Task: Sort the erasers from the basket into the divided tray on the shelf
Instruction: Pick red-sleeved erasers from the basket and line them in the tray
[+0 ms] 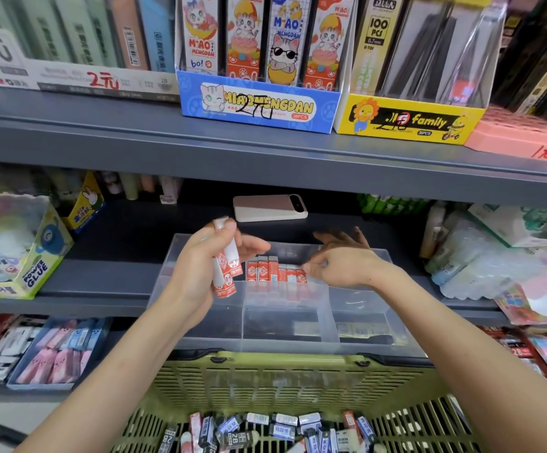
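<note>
Showing red-and-white sleeves, possibly marked 2B, erasers (pixel 224 273) fill left hand (pixel 205 259).

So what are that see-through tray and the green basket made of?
The divided tray looks like clear, glossy hard plastic: the erasers show through its walls. The basket seems to be moulded plastic in matte olive green, judging by its slotted, uniform walls and rounded rim.

A phone (pixel 269 208) lies behind; glue box (pixel 20 253) left.
</note>
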Action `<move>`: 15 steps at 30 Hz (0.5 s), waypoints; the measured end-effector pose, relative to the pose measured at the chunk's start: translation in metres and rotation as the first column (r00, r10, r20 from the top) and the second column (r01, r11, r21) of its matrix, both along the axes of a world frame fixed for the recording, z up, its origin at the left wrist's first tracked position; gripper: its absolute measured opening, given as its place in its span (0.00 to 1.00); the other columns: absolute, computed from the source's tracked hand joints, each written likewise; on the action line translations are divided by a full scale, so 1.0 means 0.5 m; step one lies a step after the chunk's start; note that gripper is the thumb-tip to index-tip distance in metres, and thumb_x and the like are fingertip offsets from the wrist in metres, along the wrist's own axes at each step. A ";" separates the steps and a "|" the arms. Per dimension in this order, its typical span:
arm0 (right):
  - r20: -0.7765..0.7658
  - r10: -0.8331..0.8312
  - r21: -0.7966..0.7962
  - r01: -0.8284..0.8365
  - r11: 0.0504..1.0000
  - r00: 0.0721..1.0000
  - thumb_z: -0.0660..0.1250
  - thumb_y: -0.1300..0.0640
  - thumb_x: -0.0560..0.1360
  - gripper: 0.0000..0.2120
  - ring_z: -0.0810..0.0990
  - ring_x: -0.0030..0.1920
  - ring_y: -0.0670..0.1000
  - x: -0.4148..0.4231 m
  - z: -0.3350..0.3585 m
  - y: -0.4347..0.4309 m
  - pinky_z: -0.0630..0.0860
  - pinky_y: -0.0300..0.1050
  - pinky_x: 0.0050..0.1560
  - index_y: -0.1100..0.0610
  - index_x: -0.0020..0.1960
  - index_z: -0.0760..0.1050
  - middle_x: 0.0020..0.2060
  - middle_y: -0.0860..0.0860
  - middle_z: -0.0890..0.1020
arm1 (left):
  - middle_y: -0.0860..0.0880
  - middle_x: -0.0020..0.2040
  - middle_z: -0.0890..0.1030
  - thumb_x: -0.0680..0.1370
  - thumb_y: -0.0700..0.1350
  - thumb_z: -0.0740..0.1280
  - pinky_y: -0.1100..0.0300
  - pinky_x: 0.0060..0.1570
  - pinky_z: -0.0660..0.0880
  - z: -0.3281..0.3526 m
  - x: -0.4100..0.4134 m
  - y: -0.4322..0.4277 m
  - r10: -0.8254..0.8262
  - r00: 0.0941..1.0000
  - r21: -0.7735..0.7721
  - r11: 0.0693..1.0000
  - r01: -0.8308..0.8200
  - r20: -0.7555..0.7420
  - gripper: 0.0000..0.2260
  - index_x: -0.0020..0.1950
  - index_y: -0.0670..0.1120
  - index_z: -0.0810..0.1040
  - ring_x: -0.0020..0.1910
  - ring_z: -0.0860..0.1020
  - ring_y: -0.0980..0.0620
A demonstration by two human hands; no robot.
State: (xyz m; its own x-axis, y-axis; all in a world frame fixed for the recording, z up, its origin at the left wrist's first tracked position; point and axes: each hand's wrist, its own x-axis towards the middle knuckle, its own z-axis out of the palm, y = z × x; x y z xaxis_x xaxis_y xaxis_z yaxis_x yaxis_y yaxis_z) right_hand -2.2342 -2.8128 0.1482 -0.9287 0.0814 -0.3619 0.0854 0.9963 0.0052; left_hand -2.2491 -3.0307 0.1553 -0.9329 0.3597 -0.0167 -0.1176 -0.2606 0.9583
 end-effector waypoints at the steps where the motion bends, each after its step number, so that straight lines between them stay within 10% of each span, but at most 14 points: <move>1: 0.012 0.010 0.001 -0.010 1.000 1.000 0.51 0.41 0.79 0.17 0.43 0.76 0.51 0.001 0.003 -0.001 0.33 0.60 0.72 0.37 0.64 0.72 0.76 0.45 0.53 | 0.42 0.42 0.85 0.81 0.43 0.56 0.63 0.45 0.79 0.002 0.003 0.001 -0.009 1.000 0.004 1.000 0.009 -0.002 0.15 0.37 0.43 0.75 0.47 0.83 0.45; 15: -0.019 -0.008 -0.118 0.006 0.993 1.000 0.49 0.38 0.78 0.23 0.40 0.76 0.47 0.017 0.004 -0.005 0.30 0.58 0.71 0.46 0.62 0.76 0.76 0.44 0.51 | 0.45 0.37 0.82 0.81 0.45 0.58 0.59 0.40 0.79 0.010 0.035 0.006 0.003 0.996 0.009 1.000 -0.003 0.093 0.16 0.35 0.44 0.76 0.37 0.81 0.50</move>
State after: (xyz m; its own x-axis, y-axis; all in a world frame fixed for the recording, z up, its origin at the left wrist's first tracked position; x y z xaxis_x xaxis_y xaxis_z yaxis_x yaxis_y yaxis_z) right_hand -2.2259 -2.8152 0.1503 -0.9351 0.0459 -0.3513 0.0914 0.9893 -0.1138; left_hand -2.2316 -3.0275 0.1603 -0.9286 0.3574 -0.0997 -0.2050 -0.2700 0.9408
